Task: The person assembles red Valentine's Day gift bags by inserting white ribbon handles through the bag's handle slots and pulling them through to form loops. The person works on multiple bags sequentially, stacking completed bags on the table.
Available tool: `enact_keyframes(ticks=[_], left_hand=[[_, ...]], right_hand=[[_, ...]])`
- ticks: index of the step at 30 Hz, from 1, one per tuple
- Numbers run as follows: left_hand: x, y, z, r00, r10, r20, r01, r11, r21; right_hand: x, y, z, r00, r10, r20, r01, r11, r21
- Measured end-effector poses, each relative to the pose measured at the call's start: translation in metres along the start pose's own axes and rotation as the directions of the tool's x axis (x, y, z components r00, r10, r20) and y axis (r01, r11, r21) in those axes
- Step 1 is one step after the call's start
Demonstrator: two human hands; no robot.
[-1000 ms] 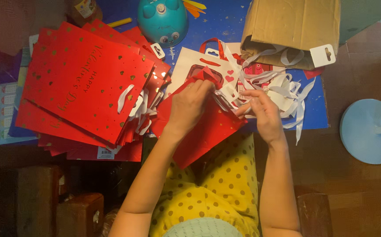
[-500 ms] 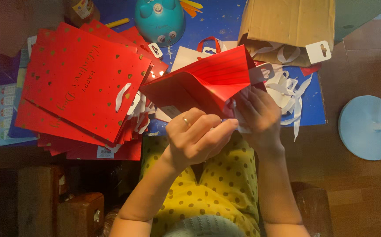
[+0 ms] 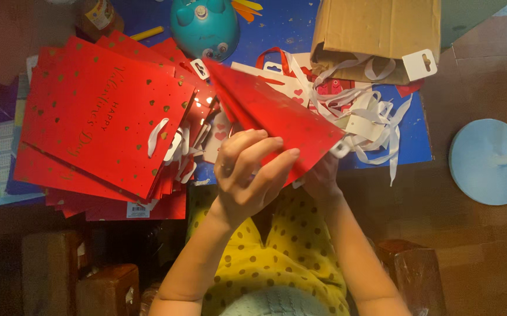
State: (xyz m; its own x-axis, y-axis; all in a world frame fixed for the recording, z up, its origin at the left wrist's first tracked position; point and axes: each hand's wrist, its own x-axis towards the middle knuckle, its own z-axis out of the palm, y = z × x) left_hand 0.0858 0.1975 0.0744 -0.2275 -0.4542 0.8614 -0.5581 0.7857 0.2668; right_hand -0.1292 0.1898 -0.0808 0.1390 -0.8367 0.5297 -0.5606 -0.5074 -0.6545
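Both hands lift a folded red paper gift bag (image 3: 271,114) above the near edge of the blue table (image 3: 417,140), tilted so one corner points toward the far edge. The left hand (image 3: 247,175) curls its fingers loosely over the bag's near face, partly open. The right hand (image 3: 321,175) sits behind the bag's lower corner; how far it closes cannot be told.

To the left, a fanned stack of flat red gift bags (image 3: 98,126) overhangs the table's left and near edges. At the far right corner an open cardboard box (image 3: 376,35) spills white ribbon handles (image 3: 370,120), crowding that side. A teal round toy (image 3: 204,26) stands at the far edge. Free room lies only over the person's lap. A pale blue round stand (image 3: 487,161) rests on the reddish floor (image 3: 481,257) right of the table.
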Motion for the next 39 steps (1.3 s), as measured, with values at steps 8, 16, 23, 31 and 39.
enact_keyframes(ticks=[8,16,23,31,39], left_hand=[[-0.02,-0.024,0.019,0.785,-0.22,0.579,0.287,0.958,-0.025],[-0.053,-0.037,0.048,0.784,-0.284,0.552,0.32,0.947,0.032],[-0.077,-0.05,0.069,0.794,-0.43,0.43,0.444,0.893,0.073],[-0.079,-0.064,0.066,0.612,-0.629,0.478,0.695,0.717,0.055],[-0.076,-0.07,0.066,0.422,-0.764,0.488,0.879,0.477,-0.014]], right_hand=[[0.0,-0.021,0.003,0.967,0.107,0.232,-0.049,0.969,-0.243],[0.03,-0.069,-0.041,0.923,0.04,0.383,0.083,0.95,-0.3],[0.019,-0.056,-0.077,0.987,0.155,-0.03,-0.157,0.94,-0.302],[0.043,0.015,-0.071,0.983,0.109,-0.151,-0.178,0.792,-0.584],[0.046,0.017,-0.063,0.98,0.144,-0.134,-0.196,0.784,-0.589]])
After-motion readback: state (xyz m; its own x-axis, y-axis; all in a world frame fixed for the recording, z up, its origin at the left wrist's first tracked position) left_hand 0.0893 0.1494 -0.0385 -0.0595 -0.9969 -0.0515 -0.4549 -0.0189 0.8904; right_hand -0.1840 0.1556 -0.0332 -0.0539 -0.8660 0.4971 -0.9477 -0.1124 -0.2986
